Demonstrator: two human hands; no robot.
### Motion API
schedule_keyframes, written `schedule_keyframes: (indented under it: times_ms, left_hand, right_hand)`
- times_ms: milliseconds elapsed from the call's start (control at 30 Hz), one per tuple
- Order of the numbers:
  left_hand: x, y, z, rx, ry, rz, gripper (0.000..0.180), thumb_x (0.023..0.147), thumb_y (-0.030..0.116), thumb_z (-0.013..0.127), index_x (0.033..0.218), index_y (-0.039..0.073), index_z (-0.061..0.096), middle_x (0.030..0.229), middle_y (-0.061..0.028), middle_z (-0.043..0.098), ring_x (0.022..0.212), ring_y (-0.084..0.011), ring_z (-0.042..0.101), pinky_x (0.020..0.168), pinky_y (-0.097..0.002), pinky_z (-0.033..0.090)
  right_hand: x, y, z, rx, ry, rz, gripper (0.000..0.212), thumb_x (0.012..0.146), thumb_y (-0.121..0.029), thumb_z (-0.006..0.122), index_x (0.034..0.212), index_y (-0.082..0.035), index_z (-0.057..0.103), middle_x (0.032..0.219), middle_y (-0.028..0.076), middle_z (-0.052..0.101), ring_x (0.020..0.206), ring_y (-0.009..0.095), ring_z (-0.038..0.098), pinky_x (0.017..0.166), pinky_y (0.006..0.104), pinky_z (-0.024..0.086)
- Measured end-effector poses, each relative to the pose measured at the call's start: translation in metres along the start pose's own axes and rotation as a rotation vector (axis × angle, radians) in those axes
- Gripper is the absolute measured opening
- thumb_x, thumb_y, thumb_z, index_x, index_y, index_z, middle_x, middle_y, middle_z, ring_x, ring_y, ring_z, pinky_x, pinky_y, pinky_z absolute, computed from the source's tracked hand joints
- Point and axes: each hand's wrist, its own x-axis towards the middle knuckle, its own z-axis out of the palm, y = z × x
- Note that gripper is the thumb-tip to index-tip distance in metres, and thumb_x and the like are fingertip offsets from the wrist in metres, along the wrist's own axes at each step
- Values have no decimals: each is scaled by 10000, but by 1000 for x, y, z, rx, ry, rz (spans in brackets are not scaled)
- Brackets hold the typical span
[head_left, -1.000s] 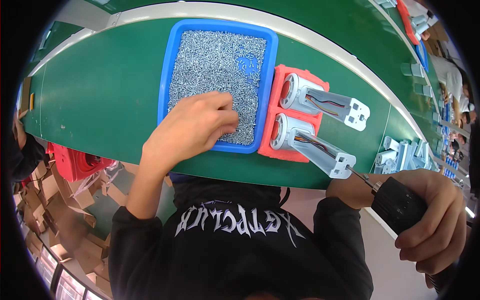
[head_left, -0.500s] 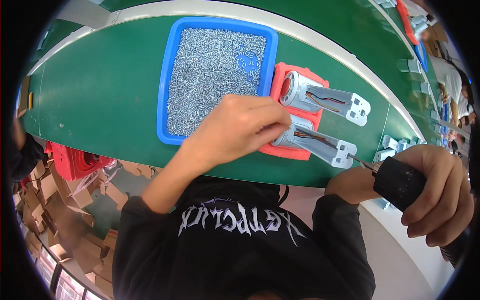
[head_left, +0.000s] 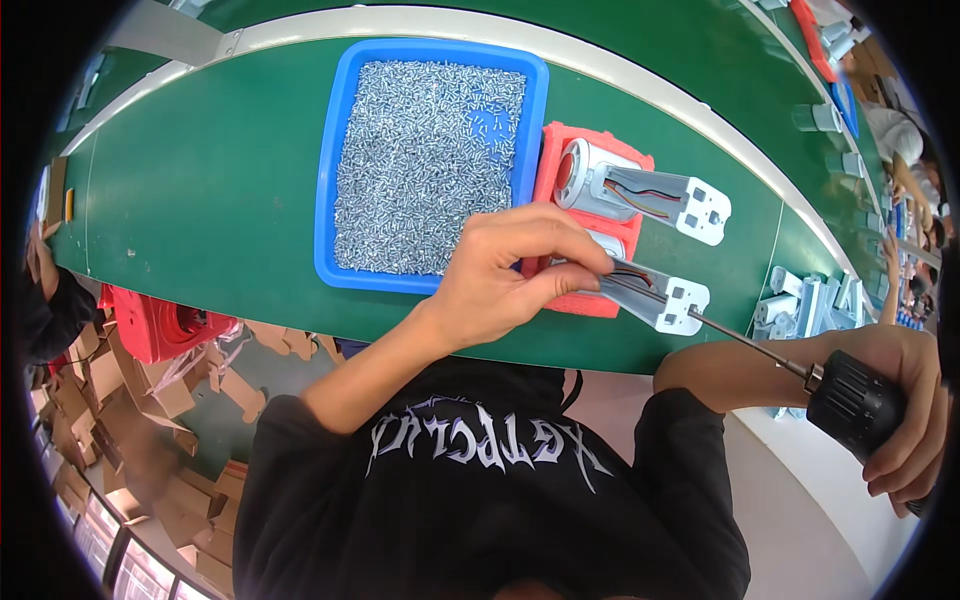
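Observation:
Two grey-white motor housings with open channel arms and coloured wires inside lie in a red foam holder (head_left: 547,185). The far housing (head_left: 655,200) stands free of my hands. At the near housing (head_left: 672,303), my left hand (head_left: 505,265) has thumb and forefinger pinched over the inner end of the channel; anything between the fingertips is hidden. My right hand (head_left: 915,425) is wrapped round a black power screwdriver (head_left: 855,402), partly cut off at the picture's rim. Its long bit (head_left: 750,343) reaches to the near housing's end plate, the tip at a hole there.
A blue tray (head_left: 328,180) full of small silver screws (head_left: 420,170) sits left of the holder on the green table (head_left: 200,190). More grey-white housings (head_left: 810,305) are piled at the right. Flattened cardboard (head_left: 165,440) and a red item (head_left: 150,325) are at lower left. Other people work at both sides.
My right hand has drawn the screwdriver back toward the lower right, so more of the bit shows. My left hand has shifted slightly right and down, its pinched fingertips now over the channel.

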Motion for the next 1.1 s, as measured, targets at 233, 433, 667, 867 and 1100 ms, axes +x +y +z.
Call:
schedule_keyframes:
  times_ms: [233, 433, 667, 867, 1100]
  left_hand:
    - [0, -1, 3, -51, 17, 131, 263, 729, -111, 711, 929, 52, 762, 847, -36, 686, 662, -113, 549, 578, -232, 434]
    - [-2, 4, 7, 8, 37, 131, 267, 739, -116, 705, 932, 58, 765, 869, -32, 683, 668, -114, 565, 583, -217, 440]
    - [-7, 5, 17, 81, 128, 107, 254, 743, -99, 716, 930, 66, 766, 887, -32, 680, 681, -112, 579, 592, -215, 452]
    - [-7, 0, 17, 77, 129, 194, 218, 734, -67, 738, 911, 59, 760, 875, -30, 679, 689, -127, 589, 604, -229, 468]
    - [-9, 2, 8, 212, 74, 375, 222, 707, 38, 787, 922, 64, 740, 920, -18, 668, 813, -181, 608, 717, -290, 497]
  right_hand:
    - [-2, 2, 0, -37, 19, 42, 294, 972, -218, 539, 1169, -2, 560, 677, 42, 583, 401, 135, 516, 301, 260, 478]
    - [-1, -1, 2, -61, 19, 93, 297, 972, -220, 540, 1176, -4, 556, 679, 40, 582, 403, 135, 518, 304, 258, 481]
    - [1, -5, 3, -69, 19, 165, 310, 977, -229, 537, 1194, -7, 543, 684, 39, 578, 407, 133, 519, 309, 255, 484]
    - [2, -6, 3, -66, 27, 230, 322, 980, -236, 534, 1209, -10, 532, 688, 39, 575, 411, 132, 520, 314, 252, 488]
    - [-3, -2, 3, -28, 13, 308, 287, 961, -210, 547, 1168, -12, 537, 698, 50, 584, 420, 142, 530, 331, 256, 497]
